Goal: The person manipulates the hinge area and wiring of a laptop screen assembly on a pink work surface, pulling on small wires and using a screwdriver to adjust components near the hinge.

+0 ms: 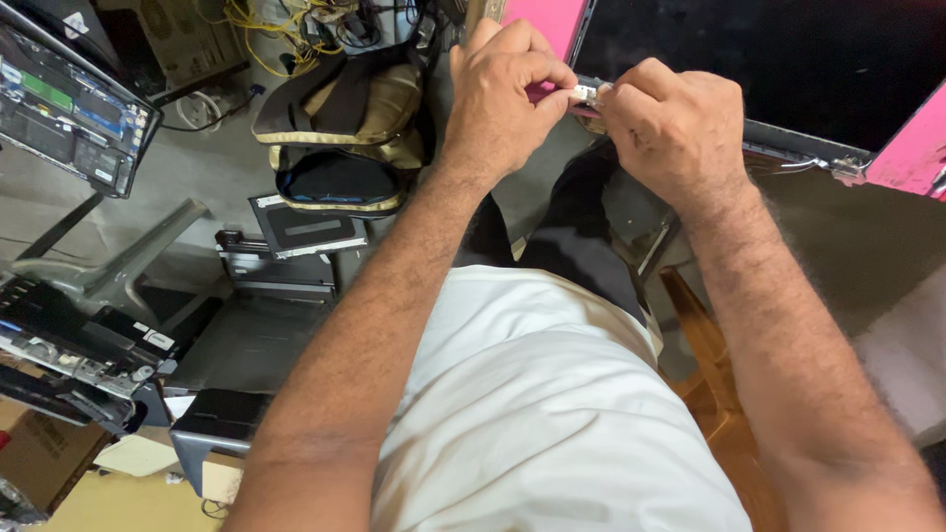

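Note:
My left hand [503, 94] and my right hand [670, 128] meet at the lower edge of a laptop screen panel [778, 59] with a pink lid and a dark display. Between the fingertips of both hands sits a small white piece [585, 93], pinched against the panel's hinge edge. A thin cable and a metal hinge bracket [845, 167] run along the panel's edge to the right of my right hand. My white shirt fills the lower middle of the view.
An open laptop base with exposed boards [69, 108] lies at the upper left. A dark bag with tan trim [340, 128] lies on the floor, with an optical drive [307, 229] and stacked laptop parts [89, 345] below it. A cardboard box [39, 453] is at the lower left.

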